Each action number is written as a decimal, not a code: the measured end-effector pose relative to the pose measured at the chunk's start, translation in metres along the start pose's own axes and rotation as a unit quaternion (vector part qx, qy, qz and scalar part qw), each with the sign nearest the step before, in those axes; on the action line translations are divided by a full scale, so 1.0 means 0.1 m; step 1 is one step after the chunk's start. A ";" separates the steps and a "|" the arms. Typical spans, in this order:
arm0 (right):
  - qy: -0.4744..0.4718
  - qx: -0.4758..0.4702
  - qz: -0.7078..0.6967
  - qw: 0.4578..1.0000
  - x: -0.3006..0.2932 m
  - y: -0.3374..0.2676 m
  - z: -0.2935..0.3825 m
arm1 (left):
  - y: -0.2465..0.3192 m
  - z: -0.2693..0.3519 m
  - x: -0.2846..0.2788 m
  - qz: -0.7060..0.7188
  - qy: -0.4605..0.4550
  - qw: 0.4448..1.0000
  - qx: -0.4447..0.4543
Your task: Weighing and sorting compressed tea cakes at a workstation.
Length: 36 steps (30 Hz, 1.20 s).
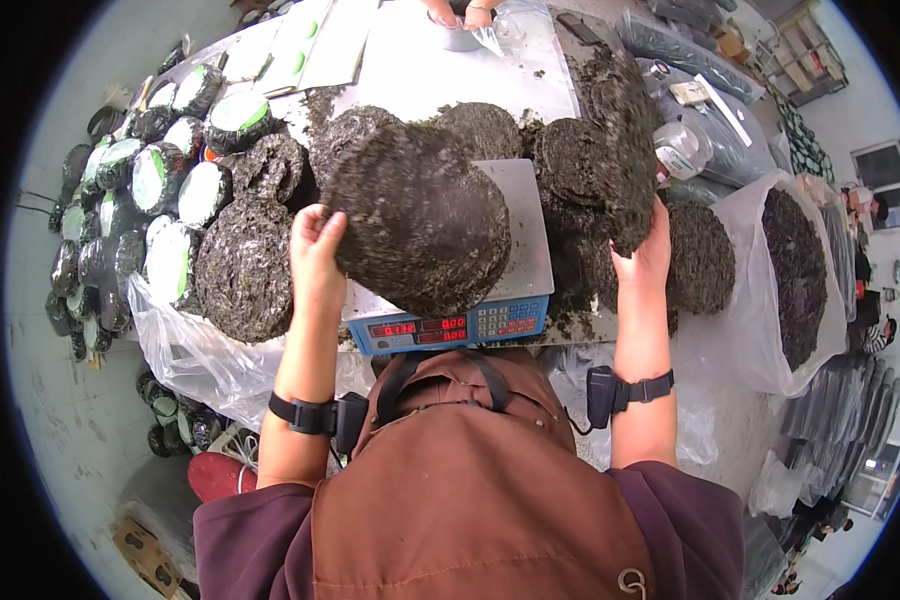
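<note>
My left hand [319,251] grips the left edge of a round, dark dried seaweed cake [405,202], blurred at its rim. This cake is over the pan [529,247] of a blue digital scale [375,341] with lit red displays. Another seaweed cake [495,225] shows behind it on the right; whether it is a separate one is hard to tell. In my right hand [645,251] a second cake [622,150] is held up on edge, right of the scale. Seaweed stacks [570,157] lie behind and beside the scale, and more cakes [244,270] lie left of my left hand.
Many wrapped, labelled seaweed packs [157,180] are piled at the left. Across the table a co-worker's hands [457,15] hold clear plastic over a grey bowl [457,37]. A plastic bag of seaweed [795,277] stands at right, near a clear jar [679,150].
</note>
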State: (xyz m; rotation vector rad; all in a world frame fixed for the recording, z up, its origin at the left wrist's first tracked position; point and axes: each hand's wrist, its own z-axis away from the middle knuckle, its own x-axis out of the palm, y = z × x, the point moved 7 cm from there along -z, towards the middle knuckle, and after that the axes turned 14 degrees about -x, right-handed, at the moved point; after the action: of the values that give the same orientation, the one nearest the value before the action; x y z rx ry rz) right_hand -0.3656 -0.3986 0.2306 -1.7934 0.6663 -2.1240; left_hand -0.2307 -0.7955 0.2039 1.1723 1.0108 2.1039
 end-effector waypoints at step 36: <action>-0.347 0.012 0.605 0.717 0.20 1.33 0.20 | -0.90 0.19 0.07 0.463 -0.234 0.834 -0.189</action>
State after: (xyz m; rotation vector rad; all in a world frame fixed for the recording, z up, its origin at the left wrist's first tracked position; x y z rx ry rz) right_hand -0.3608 -0.5255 0.1818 -1.2776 1.1062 -0.5244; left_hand -0.2098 -0.7309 0.1410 2.0578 -0.3013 2.2810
